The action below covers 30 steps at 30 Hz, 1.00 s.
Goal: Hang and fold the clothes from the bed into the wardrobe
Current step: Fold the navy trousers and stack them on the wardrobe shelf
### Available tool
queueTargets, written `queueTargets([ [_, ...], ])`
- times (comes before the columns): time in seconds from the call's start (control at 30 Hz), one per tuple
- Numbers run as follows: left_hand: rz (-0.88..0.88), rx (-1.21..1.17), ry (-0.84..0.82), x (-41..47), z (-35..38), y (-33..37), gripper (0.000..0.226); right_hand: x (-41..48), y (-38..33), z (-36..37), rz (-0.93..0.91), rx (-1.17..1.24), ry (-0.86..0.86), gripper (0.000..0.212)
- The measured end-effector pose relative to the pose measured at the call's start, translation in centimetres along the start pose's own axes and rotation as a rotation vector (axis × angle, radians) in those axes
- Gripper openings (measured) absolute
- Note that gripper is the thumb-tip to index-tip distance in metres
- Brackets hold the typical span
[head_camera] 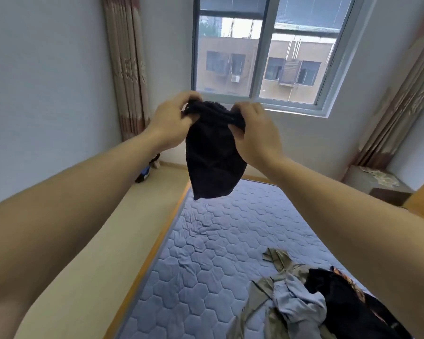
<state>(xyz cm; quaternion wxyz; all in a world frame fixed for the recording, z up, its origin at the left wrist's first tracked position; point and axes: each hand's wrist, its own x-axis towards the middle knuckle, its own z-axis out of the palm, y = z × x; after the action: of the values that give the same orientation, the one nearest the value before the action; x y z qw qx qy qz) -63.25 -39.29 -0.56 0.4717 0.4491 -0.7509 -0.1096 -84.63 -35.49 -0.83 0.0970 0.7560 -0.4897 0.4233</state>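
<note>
A sliding window (262,57) with a pale frame is set in the far wall, just beyond and above the fingers (191,96). Through it a tan building (230,47) is seen, and flat daylight is let in. Patterned beige curtains are hung at both sides: one (126,69) left of the fingers, the other (402,99) well to their right. The walls (47,69) are painted a pale bluish white. Below the fingers a bed (206,253) is placed, its blue-grey mattress quilted in hexagons and edged by a wooden frame (142,265). A strip of cream floor (96,241) is seen left of it. A low grey stand (375,179) is set in the right corner.
</note>
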Motion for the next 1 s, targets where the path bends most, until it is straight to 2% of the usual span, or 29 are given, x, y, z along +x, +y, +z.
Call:
queueTargets([
  [0.13,-0.172,-0.023,-0.143,-9.8,2.8,-6.6,0.028,-9.1,0.3,6.1,-0.021,-0.132,-0.246,0.028],
  [0.3,-0.490,0.006,-0.387,-25.6,7.7,-14.9,0.033,-22.7,-0.4,15.3,0.059,-0.230,-0.777,0.023],
  [0.43,-0.727,0.001,-0.495,-37.5,11.5,-19.6,0.034,-33.5,-1.4,21.9,0.113,-0.230,-1.061,0.021],
  [0.53,-0.811,0.048,-0.575,-43.7,13.1,-20.1,0.030,-39.5,-1.9,23.9,0.114,-0.243,-1.197,0.032],
  [0.63,-0.878,0.041,-0.606,-48.9,14.2,-21.2,0.034,-44.1,-3.1,25.4,0.059,-0.244,-1.307,0.032],
  [0.8,-0.968,-0.014,-0.594,-53.1,13.6,-20.9,0.038,-47.8,-5.4,25.5,0.046,-0.261,-1.353,0.035],
  [1.0,-1.144,-0.051,-0.543,-55.1,11.4,-20.4,0.034,-49.5,-8.2,25.2,0.131,-0.177,-1.385,0.039],
])
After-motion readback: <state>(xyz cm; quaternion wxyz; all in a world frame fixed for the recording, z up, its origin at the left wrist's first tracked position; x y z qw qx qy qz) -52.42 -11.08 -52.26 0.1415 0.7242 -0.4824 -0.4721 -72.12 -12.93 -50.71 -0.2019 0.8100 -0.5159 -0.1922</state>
